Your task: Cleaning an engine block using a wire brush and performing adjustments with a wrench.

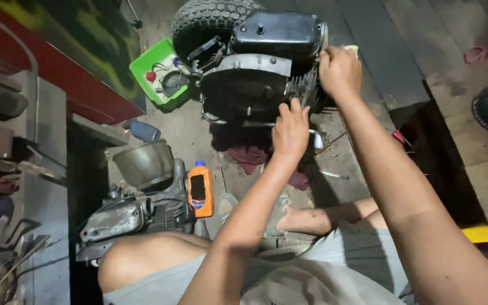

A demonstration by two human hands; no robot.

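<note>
fingers of the left hand curl against the black engine on the floor; whether they clamp anything, i cannot tell. right hand fingers are closed on a pale rag at the engine's right edge. nearby: green tray, orange bottle.

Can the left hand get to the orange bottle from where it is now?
Probably yes. The left hand is up on the black engine, apart from the orange bottle, which stands upright on the floor by the knee. Nothing visible lies between them; drawing the arm back should reach it.
</note>
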